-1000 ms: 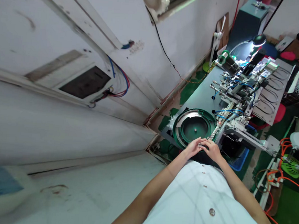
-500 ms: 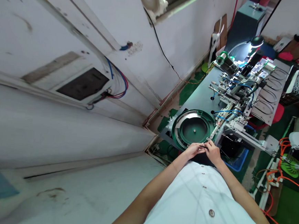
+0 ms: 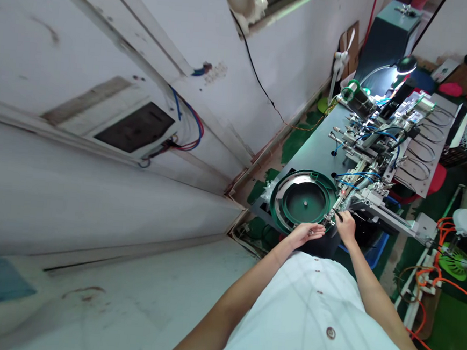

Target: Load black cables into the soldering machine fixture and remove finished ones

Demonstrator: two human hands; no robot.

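Note:
My left hand (image 3: 306,234) is turned palm up beside the bowl's near rim, its fingers lightly cupped. A few small shiny parts (image 3: 312,232) seem to lie in it, too small to name. My right hand (image 3: 346,227) is closed around thin black tweezers (image 3: 338,216), whose tips are hard to make out. They are by the near end of a narrow metal feed track (image 3: 338,202). Left of that track sits the round green vibratory feeder bowl (image 3: 290,222), with a knob at its centre.
Beyond the track, an assembly machine (image 3: 376,137) with blue air tubes covers much of the grey table (image 3: 310,148). A lit desk lamp (image 3: 406,64) stands at the back. Under the machine's arm is a blue crate (image 3: 379,251). Orange hoses (image 3: 447,283) and a white wall (image 3: 133,210) flank me.
My right hand has moved away from my left hand, forward and right to the track end, carrying the tweezers. The left hand stays nearly in place, its palm now more exposed.

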